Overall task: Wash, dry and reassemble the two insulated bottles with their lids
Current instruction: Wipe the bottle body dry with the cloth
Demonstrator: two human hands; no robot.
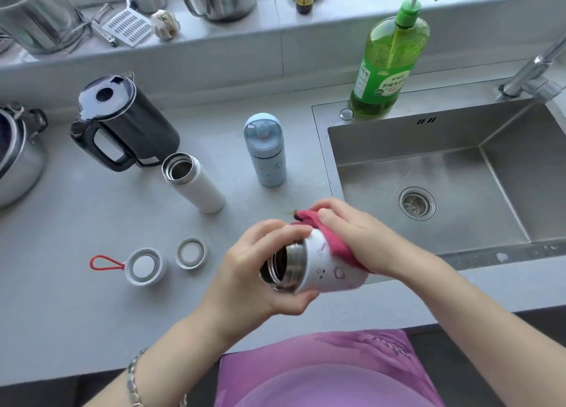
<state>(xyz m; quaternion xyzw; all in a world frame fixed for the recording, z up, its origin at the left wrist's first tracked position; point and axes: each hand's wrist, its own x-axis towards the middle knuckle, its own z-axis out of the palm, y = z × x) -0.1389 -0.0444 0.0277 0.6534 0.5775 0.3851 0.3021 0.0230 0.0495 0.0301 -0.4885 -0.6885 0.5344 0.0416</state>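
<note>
My left hand (260, 271) grips a short white patterned bottle (318, 265) near its open steel mouth, held sideways above the counter's front. My right hand (358, 235) presses a pink cloth (321, 229) against the bottle's body. A taller plain white bottle (196, 186) stands open on the counter. Two lids lie upside down to its front left: one with a red loop (144, 266) and a smaller ring-shaped one (191, 253). A light blue bottle (266, 152) with its lid on stands behind.
A steel sink (459, 176) with a drain lies on the right, its tap (533, 69) at the far right corner. A green dish soap pump bottle (389, 60) stands on the sink rim. A black kettle (122, 121) and a steel pot (18, 158) sit at left.
</note>
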